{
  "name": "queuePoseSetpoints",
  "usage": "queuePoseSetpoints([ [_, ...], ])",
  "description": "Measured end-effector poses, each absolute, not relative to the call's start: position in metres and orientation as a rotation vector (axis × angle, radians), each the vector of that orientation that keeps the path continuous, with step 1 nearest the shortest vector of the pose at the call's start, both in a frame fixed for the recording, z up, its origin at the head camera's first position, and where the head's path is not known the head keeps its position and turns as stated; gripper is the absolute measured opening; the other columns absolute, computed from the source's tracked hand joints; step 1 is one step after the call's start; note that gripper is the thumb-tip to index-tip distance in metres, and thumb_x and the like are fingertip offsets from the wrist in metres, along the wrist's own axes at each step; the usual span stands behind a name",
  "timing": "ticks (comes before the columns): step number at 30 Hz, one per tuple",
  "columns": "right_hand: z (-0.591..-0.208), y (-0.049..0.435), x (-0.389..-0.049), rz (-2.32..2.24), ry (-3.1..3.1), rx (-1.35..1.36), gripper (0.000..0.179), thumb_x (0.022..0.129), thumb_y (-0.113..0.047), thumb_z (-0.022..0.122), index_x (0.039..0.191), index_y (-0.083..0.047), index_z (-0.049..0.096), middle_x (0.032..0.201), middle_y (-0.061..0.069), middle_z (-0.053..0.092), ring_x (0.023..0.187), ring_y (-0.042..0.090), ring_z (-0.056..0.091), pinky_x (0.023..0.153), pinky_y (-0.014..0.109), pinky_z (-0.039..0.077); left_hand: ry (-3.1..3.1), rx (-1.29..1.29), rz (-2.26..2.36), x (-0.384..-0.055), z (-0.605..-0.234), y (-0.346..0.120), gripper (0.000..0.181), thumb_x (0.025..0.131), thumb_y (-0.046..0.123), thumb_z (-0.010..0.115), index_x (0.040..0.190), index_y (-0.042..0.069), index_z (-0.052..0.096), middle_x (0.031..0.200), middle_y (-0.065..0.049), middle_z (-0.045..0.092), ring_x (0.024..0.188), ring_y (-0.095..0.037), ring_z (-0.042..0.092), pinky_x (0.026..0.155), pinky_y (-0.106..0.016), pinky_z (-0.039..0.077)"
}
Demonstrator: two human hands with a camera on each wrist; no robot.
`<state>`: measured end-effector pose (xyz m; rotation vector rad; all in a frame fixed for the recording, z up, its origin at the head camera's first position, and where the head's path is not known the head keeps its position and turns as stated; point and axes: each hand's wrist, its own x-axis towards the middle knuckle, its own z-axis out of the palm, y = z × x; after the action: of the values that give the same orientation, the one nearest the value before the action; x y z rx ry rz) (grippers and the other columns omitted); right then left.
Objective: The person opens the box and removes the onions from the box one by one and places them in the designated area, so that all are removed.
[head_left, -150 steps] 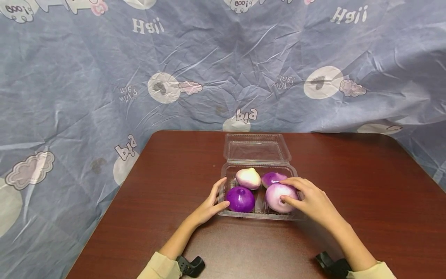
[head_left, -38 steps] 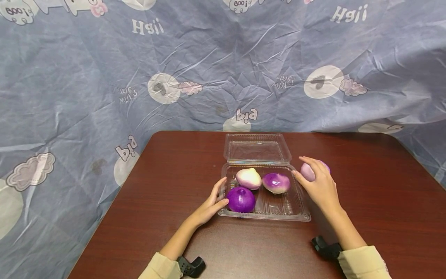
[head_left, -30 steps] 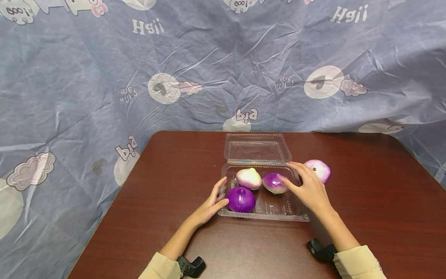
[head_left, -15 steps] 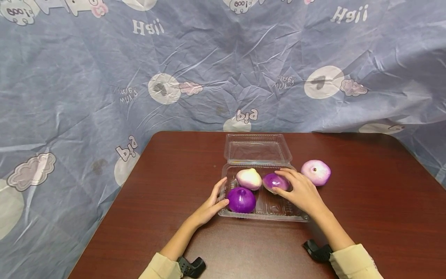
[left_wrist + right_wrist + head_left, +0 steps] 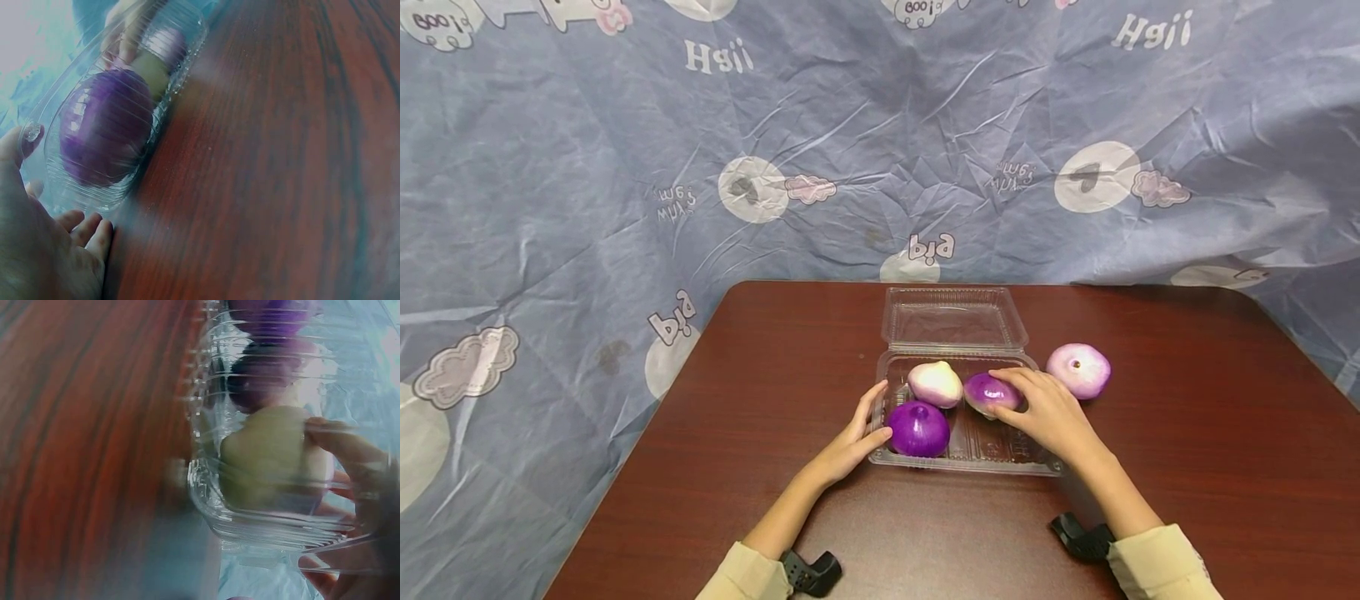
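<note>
A clear plastic clamshell container lies with its lid folded back on the table. Inside it, my right hand pinches a purple-and-white onion at the back right, thumb in front and fingers behind. That onion's pale underside shows through the plastic in the right wrist view. My left hand holds the container's left side, its thumb over the rim beside a dark purple onion. Behind that one sits a whitish onion. A pale pink onion rests on the table, right of the container.
The transparent lid lies flat behind the base, joined at the hinge. A dark red-brown wooden table carries everything. Behind its far edge hangs a wrinkled blue-grey printed cloth.
The pale pink onion went from the container's front right to the table at right, where my right hand let it go. That hand then came back left onto the purple-and-white onion. My left hand stayed put.
</note>
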<state>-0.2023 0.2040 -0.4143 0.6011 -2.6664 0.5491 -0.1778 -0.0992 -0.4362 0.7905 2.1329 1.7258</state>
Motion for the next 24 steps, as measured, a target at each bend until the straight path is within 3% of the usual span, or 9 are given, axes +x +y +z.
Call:
queuePoseSetpoints([
  [16, -0.402, 0.207, -0.189, 0.602, -2.725, 0.61, 0.045, 0.076, -0.039, 0.069, 0.114, -0.015, 0.063, 0.108, 0.006, 0.066, 0.102, 0.027, 0.06, 0.088, 0.043, 0.045, 2.132, 0.798, 1.731, -0.178, -0.437, -0.099, 0.067, 0.094, 0.013, 0.041, 0.144, 0.004, -0.002, 0.15, -0.026, 0.0, 0.138, -0.042, 0.006, 0.11, -0.055, 0.017],
  [24, -0.392, 0.211, -0.179, 0.692, -2.807, 0.53, 0.048, 0.079, -0.046, 0.064, 0.118, -0.019, 0.06, 0.115, 0.004, 0.064, 0.108, 0.027, 0.058, 0.085, 0.05, 0.045, 2.126, 0.792, 1.741, -0.177, -0.436, -0.098, 0.067, 0.093, 0.009, 0.041, 0.145, 0.005, -0.002, 0.15, -0.026, -0.001, 0.139, -0.04, 0.005, 0.111, -0.053, 0.017],
])
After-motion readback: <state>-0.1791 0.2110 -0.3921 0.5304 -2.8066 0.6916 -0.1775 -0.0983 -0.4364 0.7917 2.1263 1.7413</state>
